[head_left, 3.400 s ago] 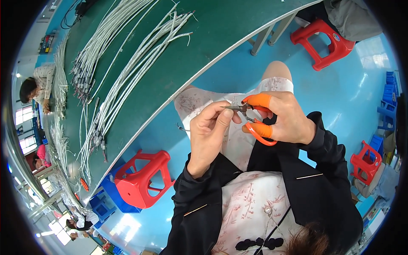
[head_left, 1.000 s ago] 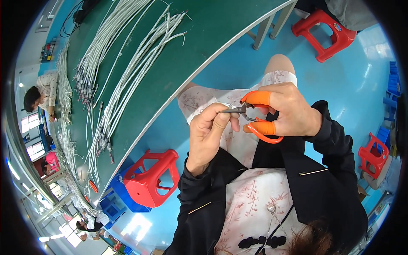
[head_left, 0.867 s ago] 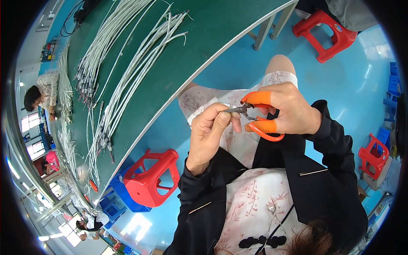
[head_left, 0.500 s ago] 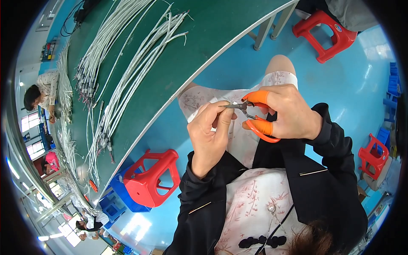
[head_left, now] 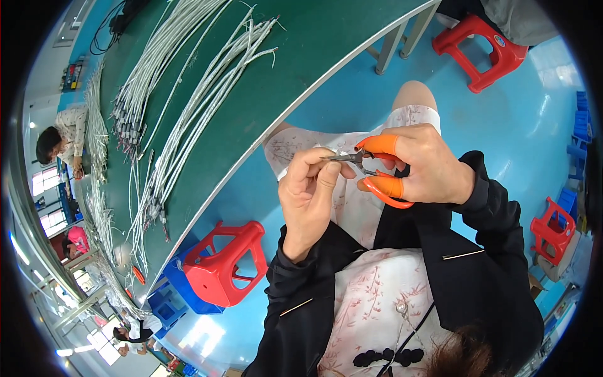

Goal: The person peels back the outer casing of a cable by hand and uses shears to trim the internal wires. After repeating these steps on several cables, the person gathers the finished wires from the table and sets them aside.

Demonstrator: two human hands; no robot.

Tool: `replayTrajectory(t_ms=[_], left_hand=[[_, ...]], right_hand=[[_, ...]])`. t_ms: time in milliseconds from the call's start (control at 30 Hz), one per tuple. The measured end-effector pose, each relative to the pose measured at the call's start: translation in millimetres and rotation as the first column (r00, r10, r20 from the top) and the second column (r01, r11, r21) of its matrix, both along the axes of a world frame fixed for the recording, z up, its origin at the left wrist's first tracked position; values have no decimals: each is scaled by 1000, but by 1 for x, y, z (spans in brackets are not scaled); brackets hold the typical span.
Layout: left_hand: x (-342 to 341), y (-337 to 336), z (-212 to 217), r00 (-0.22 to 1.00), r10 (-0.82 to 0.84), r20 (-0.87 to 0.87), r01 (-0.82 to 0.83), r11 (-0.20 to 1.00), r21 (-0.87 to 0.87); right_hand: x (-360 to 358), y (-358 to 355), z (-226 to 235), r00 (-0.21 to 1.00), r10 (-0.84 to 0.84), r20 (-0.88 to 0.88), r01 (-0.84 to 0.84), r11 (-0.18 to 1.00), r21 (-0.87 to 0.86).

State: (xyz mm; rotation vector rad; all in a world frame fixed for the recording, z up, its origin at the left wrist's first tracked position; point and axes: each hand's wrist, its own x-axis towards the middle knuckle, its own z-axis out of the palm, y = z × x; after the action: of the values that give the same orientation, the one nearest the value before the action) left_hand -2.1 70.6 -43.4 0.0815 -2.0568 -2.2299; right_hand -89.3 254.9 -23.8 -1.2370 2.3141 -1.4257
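My right hand [head_left: 427, 164], with orange finger covers on its thumb and a finger, is closed around a pair of small scissors [head_left: 355, 158] with orange-red loop handles. Their dark, narrow blades point left and reach the fingertips of my left hand [head_left: 309, 193]. That hand is curled, thumb and forefinger close together at the blades. Whatever it pinches is too small or too hidden to name. Both hands are held above my lap, over a pale patterned garment [head_left: 358, 220].
A green table [head_left: 251, 100] with a pale edge curves along the left, bearing bundles of white cables [head_left: 195, 119]. Red stools stand at left [head_left: 226, 264], top right [head_left: 480, 53] and far right [head_left: 553, 231]. Another person [head_left: 69, 135] sits across the table.
My left thumb and forefinger have shifted slightly, the thumb now lower and a little away from the blades. The scissors have moved marginally left; my right hand is nearly unchanged.
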Motion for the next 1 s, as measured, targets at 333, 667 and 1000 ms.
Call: replayTrajectory(t_ms=[333, 667, 1000], left_hand=[[1, -2, -7, 995, -76, 59, 56, 954, 294], [3, 6, 5, 998, 63, 26, -57, 983, -173], [2, -3, -4, 994, -98, 54, 91, 988, 124]], right_hand=[[-7, 4, -7, 998, 50, -31, -51, 997, -53], [-2, -1, 1, 998, 14, -55, -14, 1000, -3], [-5, 2, -5, 998, 44, -50, -46, 998, -34]])
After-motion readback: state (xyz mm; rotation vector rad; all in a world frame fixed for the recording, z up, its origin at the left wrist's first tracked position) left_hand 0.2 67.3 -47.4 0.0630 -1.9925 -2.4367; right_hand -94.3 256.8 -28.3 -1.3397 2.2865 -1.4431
